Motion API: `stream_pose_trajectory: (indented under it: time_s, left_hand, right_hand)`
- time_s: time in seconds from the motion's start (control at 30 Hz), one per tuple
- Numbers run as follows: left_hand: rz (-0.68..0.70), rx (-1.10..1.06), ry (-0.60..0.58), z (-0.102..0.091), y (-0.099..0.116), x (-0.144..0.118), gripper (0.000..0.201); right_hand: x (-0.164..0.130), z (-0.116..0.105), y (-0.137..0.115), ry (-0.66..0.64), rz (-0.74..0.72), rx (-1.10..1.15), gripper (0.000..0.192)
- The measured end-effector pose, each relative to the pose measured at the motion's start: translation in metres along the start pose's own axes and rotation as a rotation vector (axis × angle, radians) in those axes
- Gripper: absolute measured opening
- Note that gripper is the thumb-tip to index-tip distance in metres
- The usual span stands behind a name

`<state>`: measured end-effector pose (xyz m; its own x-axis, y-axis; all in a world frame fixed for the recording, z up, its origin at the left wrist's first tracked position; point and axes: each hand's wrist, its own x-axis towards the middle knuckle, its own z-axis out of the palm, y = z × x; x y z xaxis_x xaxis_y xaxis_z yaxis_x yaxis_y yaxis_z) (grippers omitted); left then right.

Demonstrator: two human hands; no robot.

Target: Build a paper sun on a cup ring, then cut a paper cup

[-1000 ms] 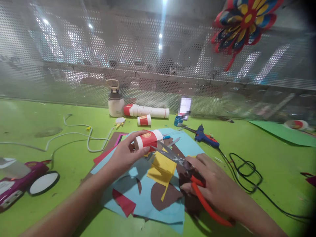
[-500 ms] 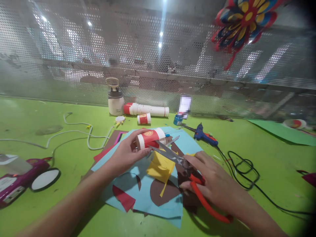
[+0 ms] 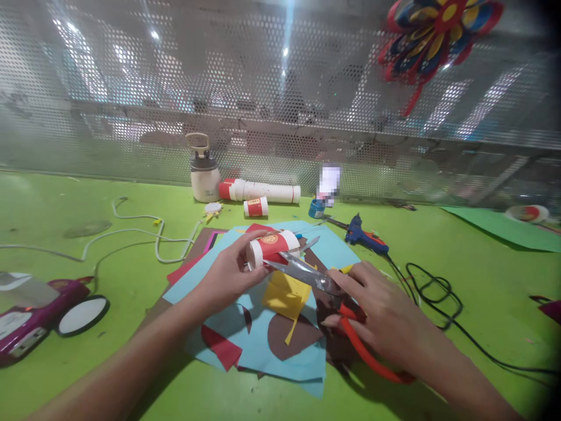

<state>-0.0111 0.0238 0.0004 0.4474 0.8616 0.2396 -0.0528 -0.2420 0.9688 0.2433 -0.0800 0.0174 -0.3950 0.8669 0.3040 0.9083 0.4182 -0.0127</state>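
Observation:
My left hand point(image 3: 228, 272) holds a red and white paper cup point(image 3: 272, 248) on its side above a pile of coloured paper. My right hand point(image 3: 380, 318) grips red-handled scissors point(image 3: 307, 273), blades apart, tips right at the cup and at a yellow paper piece point(image 3: 284, 295) hanging under it. Below lie a light blue sheet point(image 3: 284, 356), brown cut-outs point(image 3: 289, 336) and a red scrap point(image 3: 221, 348).
On the green table point(image 3: 109, 362): a toy car point(image 3: 39, 316) at left, a white cord point(image 3: 131, 234), a white jug point(image 3: 204, 172), stacked cups lying down point(image 3: 260, 191), a blue glue gun point(image 3: 363, 237) with black cable point(image 3: 433, 298). Perforated metal wall behind, paper pinwheel point(image 3: 433, 29) top right.
The cup and scissors have shifted slightly right and up in view; the blades stay at the cup and yellow paper. Both hands keep their grips.

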Motion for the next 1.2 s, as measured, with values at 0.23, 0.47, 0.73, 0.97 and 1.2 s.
stream_pose_trajectory:
  time_s: [0.23, 0.47, 0.73, 0.97, 1.2]
  left_hand:
    - [-0.098, 0.062, 0.014, 0.002, 0.013, -0.005, 0.063]
    - [-0.182, -0.202, -0.079, -0.004, 0.017, -0.007, 0.052]
    - [-0.231, -0.226, -0.090, -0.007, 0.012, -0.003, 0.050]
    - [-0.200, -0.108, -0.084, -0.008, 0.016, -0.004, 0.052]
    - [-0.159, 0.051, -0.086, -0.011, 0.016, 0.001, 0.043]
  right_hand:
    - [0.001, 0.000, 0.000, 0.016, -0.011, 0.029, 0.046]
    - [0.002, -0.003, 0.004, -0.023, 0.026, 0.114, 0.046]
    - [0.002, -0.004, 0.010, -0.094, 0.063, 0.117, 0.048]
    - [0.001, -0.009, 0.011, -0.163, 0.109, 0.162, 0.044]
    - [-0.001, -0.011, 0.014, -0.230, 0.121, 0.207, 0.043]
